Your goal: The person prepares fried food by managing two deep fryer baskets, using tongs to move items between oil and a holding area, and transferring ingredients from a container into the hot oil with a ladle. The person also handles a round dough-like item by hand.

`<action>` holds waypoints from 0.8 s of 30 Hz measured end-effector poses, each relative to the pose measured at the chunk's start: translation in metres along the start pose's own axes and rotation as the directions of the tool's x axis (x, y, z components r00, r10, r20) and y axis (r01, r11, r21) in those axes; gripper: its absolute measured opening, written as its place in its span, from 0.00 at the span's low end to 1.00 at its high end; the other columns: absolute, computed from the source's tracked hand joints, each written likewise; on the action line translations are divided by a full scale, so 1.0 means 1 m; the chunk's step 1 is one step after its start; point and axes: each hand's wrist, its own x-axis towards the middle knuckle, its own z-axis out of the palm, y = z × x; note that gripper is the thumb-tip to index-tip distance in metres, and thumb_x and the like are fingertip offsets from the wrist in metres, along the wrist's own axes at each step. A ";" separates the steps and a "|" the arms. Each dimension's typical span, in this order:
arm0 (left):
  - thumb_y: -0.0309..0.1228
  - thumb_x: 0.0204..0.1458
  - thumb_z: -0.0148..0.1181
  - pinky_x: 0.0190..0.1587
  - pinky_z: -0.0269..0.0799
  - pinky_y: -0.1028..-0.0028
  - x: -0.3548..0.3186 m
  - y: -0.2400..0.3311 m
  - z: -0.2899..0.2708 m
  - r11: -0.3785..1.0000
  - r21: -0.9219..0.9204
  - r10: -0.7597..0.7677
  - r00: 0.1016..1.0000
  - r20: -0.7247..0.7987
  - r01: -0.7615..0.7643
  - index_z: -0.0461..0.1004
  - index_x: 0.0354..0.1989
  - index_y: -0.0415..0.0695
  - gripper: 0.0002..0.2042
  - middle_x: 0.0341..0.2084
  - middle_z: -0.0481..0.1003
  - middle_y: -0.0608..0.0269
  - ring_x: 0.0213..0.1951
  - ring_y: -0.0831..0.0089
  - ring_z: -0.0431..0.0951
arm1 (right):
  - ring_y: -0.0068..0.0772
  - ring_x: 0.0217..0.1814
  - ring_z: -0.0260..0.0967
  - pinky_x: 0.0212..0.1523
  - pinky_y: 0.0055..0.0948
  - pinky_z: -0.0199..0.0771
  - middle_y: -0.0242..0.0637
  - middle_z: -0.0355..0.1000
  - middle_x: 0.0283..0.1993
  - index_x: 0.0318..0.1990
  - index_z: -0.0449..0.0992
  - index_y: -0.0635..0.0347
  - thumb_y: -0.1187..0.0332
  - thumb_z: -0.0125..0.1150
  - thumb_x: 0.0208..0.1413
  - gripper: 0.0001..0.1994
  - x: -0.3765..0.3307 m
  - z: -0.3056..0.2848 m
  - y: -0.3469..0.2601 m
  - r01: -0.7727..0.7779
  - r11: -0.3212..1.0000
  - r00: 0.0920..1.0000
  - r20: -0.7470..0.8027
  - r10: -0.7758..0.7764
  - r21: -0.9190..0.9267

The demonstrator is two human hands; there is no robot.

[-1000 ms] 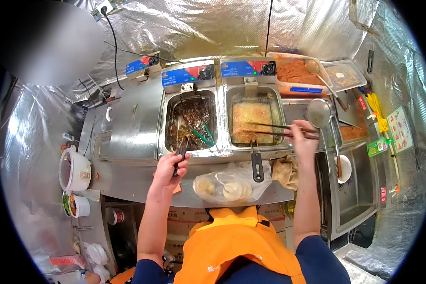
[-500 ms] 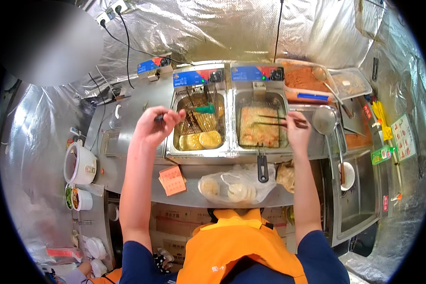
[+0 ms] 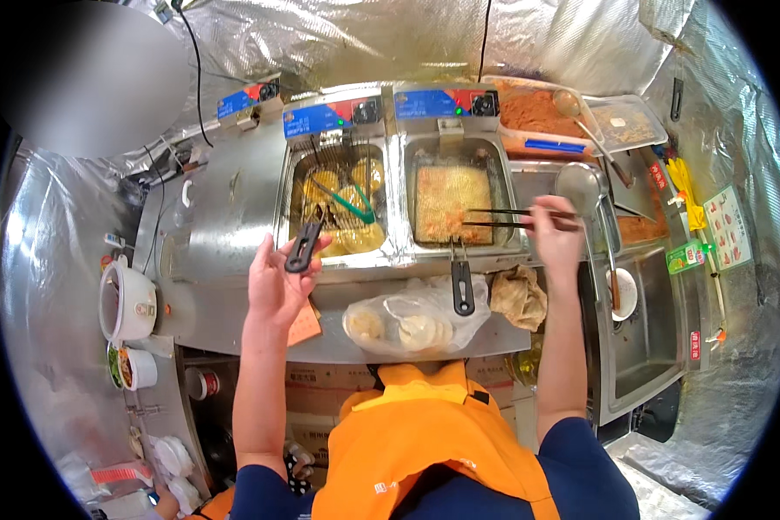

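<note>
My left hand (image 3: 277, 282), palm turned up, has its fingers curled loosely under the black handle (image 3: 303, 247) of a wire fryer basket. That basket sits low in the left fryer (image 3: 392, 212), among round yellow pieces (image 3: 361, 237) in oil. Green-ended tongs (image 3: 353, 208) lie across it. In my right hand (image 3: 556, 234) is a pair of dark chopsticks (image 3: 503, 218). Their tips reach into the near part of the right fryer's basket, at reddish bits in a pale golden, bubbly mass (image 3: 451, 195). This basket's black handle (image 3: 463, 290) points toward me, untouched.
A plastic bag of pale round pieces (image 3: 420, 325) and a crumpled brown cloth (image 3: 518, 297) lie on the front counter. At right are a tub of reddish powder (image 3: 542, 117), a strainer ladle (image 3: 578, 186) and a sink (image 3: 654, 347). A white cooker (image 3: 130, 299) stands left.
The left basket, tilted up before, has come down into the oil, and my left hand has turned palm up under its handle. The chopstick tips have moved nearer the right basket's front edge.
</note>
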 end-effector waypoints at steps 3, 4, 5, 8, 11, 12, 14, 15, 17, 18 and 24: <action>0.44 0.71 0.41 0.28 0.78 0.77 0.017 -0.064 -0.053 0.994 0.102 0.030 0.997 -0.065 -0.023 0.72 0.51 0.34 0.23 0.44 0.80 0.49 0.30 0.74 0.79 | 0.27 0.34 0.83 0.30 0.24 0.81 0.32 0.79 0.33 0.42 0.80 0.61 0.74 0.61 0.64 0.03 0.001 0.017 0.034 -0.017 0.999 0.996 0.089 0.019 -0.033; 0.44 0.71 0.42 0.28 0.78 0.77 0.018 -0.098 -0.071 0.983 0.185 0.044 0.989 -0.142 -0.018 0.74 0.48 0.36 0.21 0.42 0.81 0.51 0.31 0.74 0.80 | 0.27 0.34 0.83 0.29 0.25 0.81 0.32 0.79 0.33 0.41 0.80 0.61 0.75 0.62 0.65 0.03 0.001 0.016 0.014 0.087 0.996 0.996 0.033 -0.086 -0.028; 0.40 0.69 0.46 0.31 0.78 0.73 0.022 -0.136 -0.096 0.884 0.467 0.070 0.995 -0.072 -0.028 0.74 0.48 0.35 0.18 0.40 0.81 0.51 0.31 0.70 0.81 | 0.28 0.35 0.83 0.30 0.25 0.81 0.33 0.80 0.34 0.41 0.80 0.61 0.75 0.62 0.65 0.02 -0.001 0.019 -0.008 0.064 0.998 0.997 -0.032 -0.064 0.018; 0.28 0.58 0.55 0.39 0.78 0.60 0.034 -0.212 -0.134 0.093 0.915 -0.020 0.918 0.395 -0.392 0.76 0.48 0.36 0.12 0.39 0.80 0.46 0.33 0.51 0.81 | 0.30 0.39 0.83 0.35 0.26 0.83 0.35 0.80 0.37 0.45 0.81 0.63 0.74 0.61 0.66 0.06 0.023 0.036 0.023 0.008 0.995 0.995 0.101 -0.018 0.102; 0.26 0.54 0.57 0.44 0.75 0.56 0.033 -0.232 -0.124 0.102 0.885 -0.090 0.882 0.462 -0.453 0.75 0.51 0.38 0.16 0.40 0.78 0.43 0.37 0.42 0.78 | 0.30 0.38 0.84 0.35 0.27 0.83 0.36 0.81 0.37 0.45 0.81 0.64 0.74 0.60 0.65 0.06 0.028 0.028 0.023 -0.033 0.999 0.996 0.088 0.032 0.005; 0.27 0.53 0.57 0.44 0.75 0.57 0.034 -0.243 -0.123 0.042 0.889 -0.038 0.888 0.458 -0.456 0.74 0.52 0.37 0.17 0.41 0.77 0.43 0.39 0.42 0.77 | 0.31 0.38 0.84 0.35 0.27 0.83 0.37 0.81 0.37 0.45 0.81 0.64 0.74 0.60 0.65 0.06 0.018 0.020 0.000 -0.008 1.000 0.999 0.053 0.009 -0.014; 0.28 0.52 0.59 0.46 0.75 0.58 0.031 -0.265 -0.121 -0.095 0.878 0.023 0.880 0.474 -0.470 0.72 0.54 0.36 0.20 0.41 0.75 0.41 0.43 0.42 0.76 | 0.30 0.39 0.84 0.35 0.26 0.83 0.38 0.81 0.37 0.45 0.81 0.63 0.74 0.60 0.65 0.06 0.012 0.019 0.000 -0.002 1.000 0.994 0.109 0.001 0.008; 0.38 0.51 0.65 0.49 0.73 0.56 0.032 -0.262 -0.109 -0.219 0.874 -0.174 0.899 0.403 -0.434 0.70 0.57 0.33 0.27 0.44 0.72 0.40 0.49 0.42 0.73 | 0.30 0.39 0.84 0.36 0.26 0.84 0.38 0.81 0.38 0.45 0.81 0.63 0.73 0.60 0.66 0.06 0.011 0.022 0.024 -0.027 1.000 0.988 0.155 0.029 -0.015; 0.46 0.50 0.66 0.51 0.72 0.53 0.022 -0.282 -0.104 -0.336 0.829 -0.120 0.893 0.434 -0.448 0.69 0.59 0.33 0.34 0.48 0.71 0.38 0.52 0.40 0.71 | 0.30 0.40 0.84 0.35 0.23 0.83 0.40 0.81 0.36 0.44 0.81 0.63 0.75 0.58 0.66 0.06 0.015 0.024 0.042 -0.065 0.998 0.982 0.176 0.066 -0.011; 0.53 0.50 0.65 0.53 0.71 0.51 0.024 -0.284 -0.092 -0.433 0.811 -0.145 0.918 0.368 -0.394 0.67 0.62 0.33 0.39 0.54 0.68 0.37 0.55 0.39 0.68 | 0.30 0.40 0.84 0.36 0.24 0.83 0.40 0.81 0.37 0.44 0.81 0.63 0.75 0.59 0.66 0.06 0.021 0.025 0.031 -0.039 0.999 0.991 0.125 0.040 -0.008; 0.63 0.50 0.59 0.63 0.64 0.47 0.033 -0.325 -0.065 -0.484 0.872 -0.110 0.993 0.030 -0.080 0.61 0.69 0.30 0.49 0.67 0.56 0.31 0.65 0.37 0.58 | 0.29 0.39 0.83 0.37 0.25 0.84 0.36 0.80 0.37 0.45 0.80 0.63 0.74 0.61 0.66 0.05 0.033 0.041 0.065 0.037 0.999 0.980 0.198 -0.037 0.007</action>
